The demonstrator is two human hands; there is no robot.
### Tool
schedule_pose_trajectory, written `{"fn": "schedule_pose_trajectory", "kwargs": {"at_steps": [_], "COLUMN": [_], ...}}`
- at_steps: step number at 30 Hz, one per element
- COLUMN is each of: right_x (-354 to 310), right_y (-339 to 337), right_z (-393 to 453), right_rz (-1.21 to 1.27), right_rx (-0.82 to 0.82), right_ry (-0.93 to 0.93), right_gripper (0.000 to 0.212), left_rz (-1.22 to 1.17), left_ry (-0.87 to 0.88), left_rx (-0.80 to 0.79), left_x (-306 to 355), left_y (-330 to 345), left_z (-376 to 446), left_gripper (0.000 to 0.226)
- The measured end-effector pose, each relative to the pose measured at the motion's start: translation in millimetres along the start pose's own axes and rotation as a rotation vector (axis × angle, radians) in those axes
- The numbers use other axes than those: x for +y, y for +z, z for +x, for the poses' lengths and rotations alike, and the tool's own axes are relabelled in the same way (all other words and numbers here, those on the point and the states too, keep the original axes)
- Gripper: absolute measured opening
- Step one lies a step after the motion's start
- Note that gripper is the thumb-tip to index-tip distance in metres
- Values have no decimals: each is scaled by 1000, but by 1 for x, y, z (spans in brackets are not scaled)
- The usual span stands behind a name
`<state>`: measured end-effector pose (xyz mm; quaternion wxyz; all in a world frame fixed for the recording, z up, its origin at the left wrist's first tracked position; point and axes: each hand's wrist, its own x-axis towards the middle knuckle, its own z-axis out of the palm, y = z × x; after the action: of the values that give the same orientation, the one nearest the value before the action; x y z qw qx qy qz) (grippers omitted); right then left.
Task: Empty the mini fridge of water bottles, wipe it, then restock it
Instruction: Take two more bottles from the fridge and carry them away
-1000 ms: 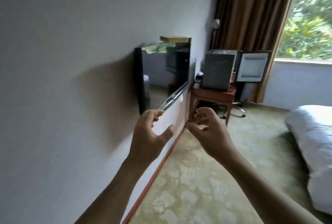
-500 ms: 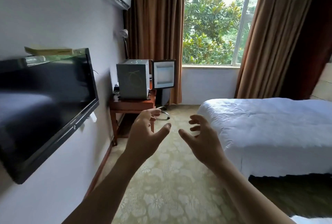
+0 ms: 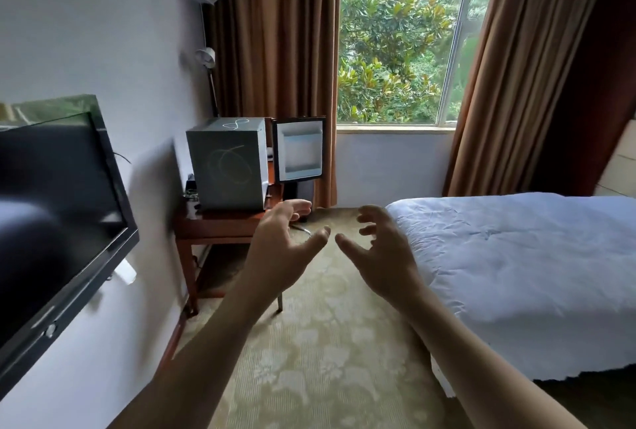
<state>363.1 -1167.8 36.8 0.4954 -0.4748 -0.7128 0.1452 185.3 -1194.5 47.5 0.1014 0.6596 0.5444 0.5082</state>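
Both bare forearms reach forward from the lower edge, side by side. The left hand [image 3: 280,249] is held up with the palm turned inward, its fingers [image 3: 297,206] loosely spread and the thumb pointing to the right. The right hand [image 3: 382,253] faces it, fingers curled like a claw. The thumbs are near but apart. Both hands hold nothing.

The fridge [image 3: 227,167] is grey with a pale looping scribble on its side, its door [image 3: 298,149] white inside with a black edge. The bench [image 3: 213,225] is reddish-brown. Brown curtains [image 3: 275,50], white bed [image 3: 516,256], black television [image 3: 58,194], beige flower-patterned carpet [image 3: 327,359].
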Motion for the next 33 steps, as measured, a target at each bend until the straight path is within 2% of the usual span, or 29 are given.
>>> {"fn": "schedule_pose_trajectory", "kwargs": {"at_steps": [7,10,16,21,26,33], "right_x": [66,108,207,280,328,401], "right_y": [24,37,74,104,137,200], "right_z": [119,166,274,376,470,583], "right_rz": [-30,-20,15,57,91,115], "right_rx": [35,43,28,-74,-146,-204], "right_ry": [16,15,-24,-18,-40,-6], "right_gripper": [59,57,57,60,64,63], "left_rz": [-49,-62,-68,-59,-45,-51], "left_ry": [33,21,5,-79,-130,-192], "left_rx": [-45,-48,-19,10,80,122], "left_x": [-48,-72,-127,-164,-202,-275], "left_y": [58,92,170,226,262,316], "left_z": [118,165,269,363,445,552], "left_gripper": [64,60,66,66,56,56]}}
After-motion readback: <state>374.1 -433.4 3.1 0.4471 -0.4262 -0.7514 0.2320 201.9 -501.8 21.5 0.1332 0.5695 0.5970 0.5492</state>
